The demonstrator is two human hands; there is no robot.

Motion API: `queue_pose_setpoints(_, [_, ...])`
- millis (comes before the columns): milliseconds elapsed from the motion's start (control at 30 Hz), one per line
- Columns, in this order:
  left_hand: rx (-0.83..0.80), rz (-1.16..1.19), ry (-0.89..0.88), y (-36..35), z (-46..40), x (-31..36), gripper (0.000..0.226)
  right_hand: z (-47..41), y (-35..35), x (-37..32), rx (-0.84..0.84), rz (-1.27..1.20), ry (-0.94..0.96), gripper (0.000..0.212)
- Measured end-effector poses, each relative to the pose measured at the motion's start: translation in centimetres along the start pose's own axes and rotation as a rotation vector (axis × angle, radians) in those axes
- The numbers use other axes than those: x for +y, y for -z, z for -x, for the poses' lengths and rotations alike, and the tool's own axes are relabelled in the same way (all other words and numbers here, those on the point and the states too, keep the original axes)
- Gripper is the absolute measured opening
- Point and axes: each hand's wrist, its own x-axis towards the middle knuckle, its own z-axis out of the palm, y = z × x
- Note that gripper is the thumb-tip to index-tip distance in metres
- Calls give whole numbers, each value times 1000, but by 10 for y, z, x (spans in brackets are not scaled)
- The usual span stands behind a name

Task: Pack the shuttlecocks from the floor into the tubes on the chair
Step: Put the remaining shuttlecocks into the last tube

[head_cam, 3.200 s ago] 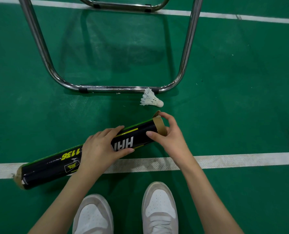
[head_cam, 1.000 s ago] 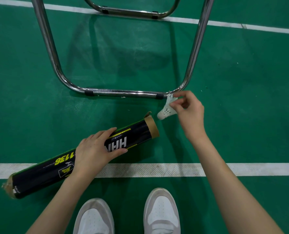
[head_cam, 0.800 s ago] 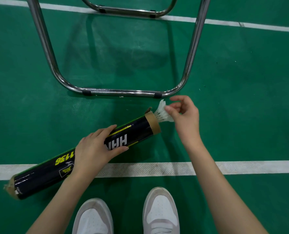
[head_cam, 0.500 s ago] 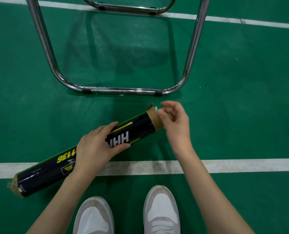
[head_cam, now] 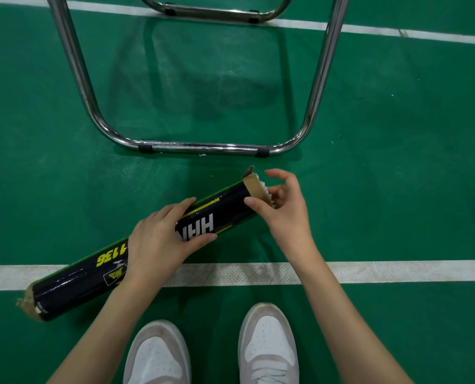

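A long black shuttlecock tube [head_cam: 226,207] with yellow print lies slanted on the green floor, its brown open end pointing up and right. My left hand [head_cam: 158,239] grips the tube around its middle. White feathers of a shuttlecock [head_cam: 264,189] stick out of the tube's mouth. My right hand [head_cam: 283,214] is at that mouth, thumb on the tube's rim and curled fingers around the feathers. The shuttlecock's cork end is hidden inside the tube.
The chrome chair frame [head_cam: 203,147] stands just beyond the tube; its seat is out of view. A white court line [head_cam: 397,271] runs across under the tube. My two white shoes [head_cam: 156,356] are at the bottom edge. Green floor spreads left and right.
My right hand picked the shuttlecock up from beside the chair leg, carried it to the tube's mouth and slid it in, cork first. The left hand kept hold of the tube.
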Motion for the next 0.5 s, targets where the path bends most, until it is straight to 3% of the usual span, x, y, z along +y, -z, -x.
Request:
queue_pose_setpoints(167, [51, -5, -32, -2, 3, -2, 80, 2, -4, 0, -103, -60, -10, 42])
queue_pose_setpoints(500, [38, -12, -60, -2, 1, -1, 78, 0, 2, -5, -191, -59, -46, 55])
